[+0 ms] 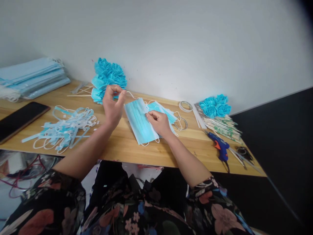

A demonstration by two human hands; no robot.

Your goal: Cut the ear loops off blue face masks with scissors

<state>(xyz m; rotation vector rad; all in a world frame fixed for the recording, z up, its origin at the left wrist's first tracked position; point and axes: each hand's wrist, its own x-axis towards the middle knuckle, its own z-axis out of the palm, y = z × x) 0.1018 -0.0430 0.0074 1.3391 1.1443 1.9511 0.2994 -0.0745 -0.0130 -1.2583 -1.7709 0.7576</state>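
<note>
A light blue pleated face mask (pixel 141 122) hangs tilted over the middle of the table, with my right hand (pixel 160 123) closed on its right edge, thumb on top. Up and to the left, my left hand (pixel 113 106) pinches the white ear loop (pixel 132 95) that runs from the mask's top edge. A second ear loop dangles below the lower edge. Behind my right hand lie more blue masks (pixel 168 113) with loose white loops, partly covered by the held one.
Cut mask strips (pixel 66 127) and a phone (pixel 22 119) lie left. Behind them are stacked masks (pixel 34 76) and blue paper-like flowers (pixel 105 76). At right are tape rolls (pixel 185 106), more blue flowers (pixel 216 106), wrapped sticks (pixel 223 127), a blue glue gun (pixel 220 145) and scissors (pixel 241 156).
</note>
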